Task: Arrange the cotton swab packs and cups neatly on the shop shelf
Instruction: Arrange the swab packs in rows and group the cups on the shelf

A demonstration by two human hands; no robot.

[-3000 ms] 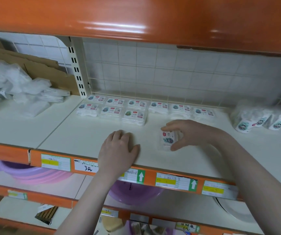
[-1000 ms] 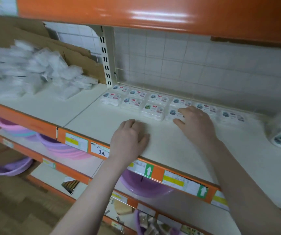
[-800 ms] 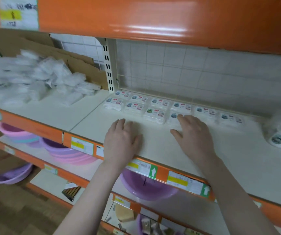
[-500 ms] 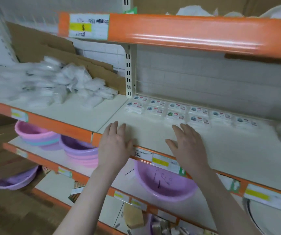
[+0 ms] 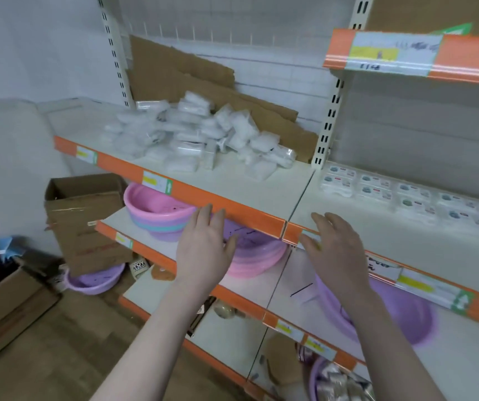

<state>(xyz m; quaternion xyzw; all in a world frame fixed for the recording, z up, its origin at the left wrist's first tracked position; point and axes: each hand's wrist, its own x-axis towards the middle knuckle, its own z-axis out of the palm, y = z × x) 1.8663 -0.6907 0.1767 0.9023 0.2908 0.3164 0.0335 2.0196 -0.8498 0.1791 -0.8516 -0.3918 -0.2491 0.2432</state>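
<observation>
Small boxed cotton swab packs (image 5: pixel 400 195) lie in two neat rows at the back right of the white shelf (image 5: pixel 348 227). On the shelf's left section a loose heap of clear bagged packs (image 5: pixel 197 137) rests against cardboard. My left hand (image 5: pixel 203 247) hovers with straight fingers in front of the orange shelf edge and holds nothing. My right hand (image 5: pixel 336 250) is also empty, fingers straight, over the shelf's front edge. No cups are in view.
Pink and purple basins (image 5: pixel 157 212) sit on the lower shelf, another purple basin (image 5: pixel 400 314) to the right. An open cardboard box (image 5: pixel 85 221) leans at the left, with more boxes on the floor. An upper orange shelf (image 5: pixel 423 56) overhangs the right.
My right hand left the pack it set in the row. Both hands drew back from the shelf top to its front edge, and my view swung left toward the heap of bagged packs.
</observation>
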